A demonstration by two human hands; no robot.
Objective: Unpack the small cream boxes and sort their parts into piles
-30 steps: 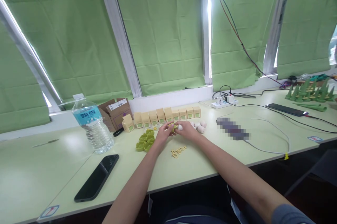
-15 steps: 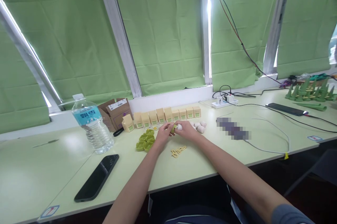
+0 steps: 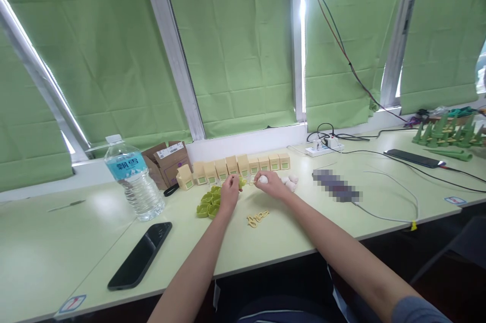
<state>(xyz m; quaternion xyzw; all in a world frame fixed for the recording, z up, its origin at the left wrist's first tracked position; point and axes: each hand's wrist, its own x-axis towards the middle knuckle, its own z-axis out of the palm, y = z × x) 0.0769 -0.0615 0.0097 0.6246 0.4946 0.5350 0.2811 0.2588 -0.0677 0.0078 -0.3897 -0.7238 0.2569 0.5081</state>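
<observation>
Newly parted over the window-side table (image 3: pixel 304 224), left hand (image 3: pixel 229 193) seemingly pinches green piece (image 3: pixel 242 181), right hand (image 3: pixel 272 187) white piece (image 3: pixel 262 179).

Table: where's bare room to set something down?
Bare: left of the water bottle; front strip between black phone and yellow piece; between right forearm and white cable. Crowded: around left hand, holding a green piece, and right hand, holding a white piece, between cartons and green cups.
</observation>
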